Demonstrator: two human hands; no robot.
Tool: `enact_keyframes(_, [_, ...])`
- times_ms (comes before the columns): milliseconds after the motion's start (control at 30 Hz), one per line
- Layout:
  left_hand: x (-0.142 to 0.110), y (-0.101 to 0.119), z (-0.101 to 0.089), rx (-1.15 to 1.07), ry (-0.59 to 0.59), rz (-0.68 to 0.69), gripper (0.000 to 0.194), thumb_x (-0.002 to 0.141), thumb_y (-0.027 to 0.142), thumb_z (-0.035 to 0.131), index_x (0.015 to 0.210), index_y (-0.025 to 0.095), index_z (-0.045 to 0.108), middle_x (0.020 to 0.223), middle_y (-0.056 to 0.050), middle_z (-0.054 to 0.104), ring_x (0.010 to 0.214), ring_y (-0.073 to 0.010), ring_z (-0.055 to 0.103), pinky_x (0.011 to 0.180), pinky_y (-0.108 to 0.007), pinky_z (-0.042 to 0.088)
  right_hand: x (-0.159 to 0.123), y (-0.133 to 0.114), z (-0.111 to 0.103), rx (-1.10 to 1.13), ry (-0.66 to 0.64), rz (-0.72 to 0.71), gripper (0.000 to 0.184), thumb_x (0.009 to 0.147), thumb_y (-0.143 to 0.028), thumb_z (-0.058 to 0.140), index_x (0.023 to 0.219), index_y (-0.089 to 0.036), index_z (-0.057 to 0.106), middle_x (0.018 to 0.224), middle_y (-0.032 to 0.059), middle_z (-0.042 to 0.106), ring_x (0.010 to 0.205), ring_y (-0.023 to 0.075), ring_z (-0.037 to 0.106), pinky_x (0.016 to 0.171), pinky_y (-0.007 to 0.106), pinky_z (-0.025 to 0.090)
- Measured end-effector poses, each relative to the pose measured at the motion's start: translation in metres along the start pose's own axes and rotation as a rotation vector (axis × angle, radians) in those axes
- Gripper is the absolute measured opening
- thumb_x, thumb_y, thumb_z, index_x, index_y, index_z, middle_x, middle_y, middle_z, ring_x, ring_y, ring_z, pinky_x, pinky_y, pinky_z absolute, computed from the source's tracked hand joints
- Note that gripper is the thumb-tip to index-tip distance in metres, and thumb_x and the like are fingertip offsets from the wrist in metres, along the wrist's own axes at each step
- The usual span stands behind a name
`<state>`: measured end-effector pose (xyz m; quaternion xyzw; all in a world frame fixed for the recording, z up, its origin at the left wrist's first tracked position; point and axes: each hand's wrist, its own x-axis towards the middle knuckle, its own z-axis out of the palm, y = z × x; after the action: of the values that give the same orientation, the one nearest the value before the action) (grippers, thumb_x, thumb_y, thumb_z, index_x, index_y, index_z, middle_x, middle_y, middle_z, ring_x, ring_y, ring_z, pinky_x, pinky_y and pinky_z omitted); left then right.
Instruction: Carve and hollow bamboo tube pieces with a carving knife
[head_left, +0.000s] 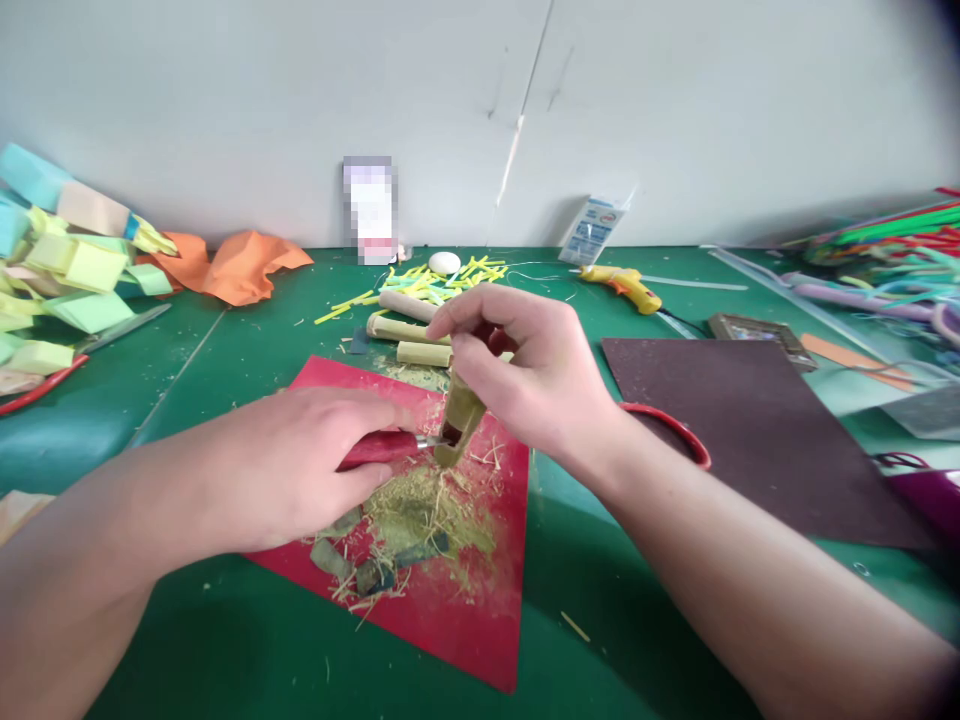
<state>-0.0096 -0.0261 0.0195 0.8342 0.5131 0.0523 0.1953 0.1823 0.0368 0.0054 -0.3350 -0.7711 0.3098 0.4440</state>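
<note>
My left hand [315, 455] is closed around the red wooden handle of a carving tool [381, 449]. Its short metal shank meets the open lower end of a bamboo piece [461, 412], where the tip cannot be made out. The bamboo is tilted, and my right hand [529, 355] grips its upper end between thumb and fingers. Below both hands lies a red sheet [480, 640] strewn with fine bamboo shavings [427, 510] and a few darker cut scraps [375, 575].
Cut bamboo lengths [421, 354] and yellow-green strips [480, 270] lie behind my hands. A yellow glue gun [622, 287], a phone [370, 210], a dark board [735, 430] and red-handled scissors [675, 425] stand or lie around. Coloured paper pieces [75, 265] pile up left.
</note>
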Motion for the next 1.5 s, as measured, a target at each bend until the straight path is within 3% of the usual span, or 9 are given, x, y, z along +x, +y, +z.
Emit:
enact_keyframes(100, [-0.001,0.001,0.0,-0.009,-0.007,0.0,0.032,0.088,0.036,0.05,0.118,0.044,0.057,0.109,0.006,0.068,0.087,-0.0185,0.067,0.068,-0.025,0.05,-0.002,0.001,0.005,0.08,0.02,-0.024,0.024,0.071,-0.006,0.043,0.078,-0.018,0.062,0.066,-0.0017,0.056,0.056,0.0093,0.047,0.053,0.026,0.039])
enact_keyframes(200, [-0.003,0.002,0.001,0.024,-0.041,-0.03,0.03,0.088,0.038,0.048,0.116,0.043,0.059,0.112,0.006,0.068,0.085,-0.0199,0.067,0.066,-0.027,0.05,-0.006,0.0,0.012,0.318,-0.017,0.034,0.026,0.072,-0.006,0.038,0.081,-0.018,0.059,0.069,-0.0007,0.057,0.062,0.0109,0.053,0.057,0.026,0.044])
enact_keyframes(367, [-0.003,0.007,0.006,0.075,-0.081,-0.038,0.027,0.089,0.034,0.045,0.107,0.041,0.064,0.112,0.005,0.067,0.086,-0.0211,0.068,0.065,-0.028,0.05,-0.012,0.001,0.023,0.575,0.023,0.167,0.015,0.077,-0.017,0.039,0.079,-0.02,0.054,0.056,-0.0034,0.046,0.049,0.0102,0.046,0.047,0.026,0.04])
enact_keyframes(500, [0.001,0.012,0.015,0.108,0.008,-0.076,0.036,0.089,0.034,0.043,0.121,0.035,0.059,0.114,-0.002,0.067,0.091,-0.0248,0.066,0.072,-0.033,0.052,-0.013,0.006,0.022,0.511,0.143,0.103,0.016,0.076,-0.019,0.039,0.08,-0.02,0.055,0.061,-0.0018,0.047,0.052,0.0112,0.044,0.052,0.028,0.04])
enact_keyframes(633, [0.007,0.012,0.026,0.112,0.042,-0.09,0.044,0.091,0.032,0.038,0.133,0.03,0.049,0.117,-0.007,0.064,0.101,-0.0277,0.063,0.085,-0.042,0.05,-0.01,0.014,0.022,0.424,0.166,0.069,0.02,0.072,-0.016,0.038,0.079,-0.021,0.056,0.061,-0.001,0.045,0.055,0.0126,0.044,0.054,0.029,0.039])
enact_keyframes(800, [0.012,0.01,0.033,0.041,0.093,-0.043,0.043,0.092,0.028,0.036,0.133,0.024,0.05,0.12,-0.008,0.062,0.107,-0.0255,0.06,0.09,-0.04,0.049,-0.005,0.024,0.02,0.503,0.189,0.123,0.019,0.07,-0.014,0.039,0.073,-0.02,0.057,0.062,-0.0004,0.046,0.054,0.0119,0.045,0.05,0.027,0.037])
enact_keyframes(1033, [0.012,0.012,0.032,-0.051,0.076,-0.078,0.04,0.094,0.036,0.037,0.132,0.033,0.049,0.109,-0.004,0.069,0.093,-0.0239,0.066,0.081,-0.037,0.052,-0.005,0.034,0.013,0.679,0.059,0.14,0.018,0.076,-0.017,0.039,0.07,-0.019,0.056,0.054,-0.0007,0.051,0.045,0.0124,0.047,0.046,0.027,0.037])
enact_keyframes(1333, [0.007,0.027,0.038,0.268,0.089,-0.139,0.043,0.093,0.032,0.036,0.133,0.025,0.049,0.086,-0.007,0.072,0.064,-0.0237,0.066,0.05,-0.031,0.043,-0.009,0.02,0.024,0.568,0.188,0.146,0.032,0.087,-0.024,0.042,0.056,-0.02,0.051,0.047,-0.0031,0.046,0.041,0.0096,0.043,0.044,0.025,0.035])
enact_keyframes(1500, [0.009,0.028,0.043,0.345,0.128,-0.127,0.041,0.092,0.03,0.039,0.131,0.024,0.051,0.085,-0.007,0.072,0.059,-0.0229,0.065,0.046,-0.029,0.038,-0.007,0.019,0.022,0.553,0.169,0.186,0.039,0.089,-0.026,0.039,0.051,-0.02,0.047,0.041,-0.0027,0.043,0.039,0.0094,0.041,0.044,0.025,0.036])
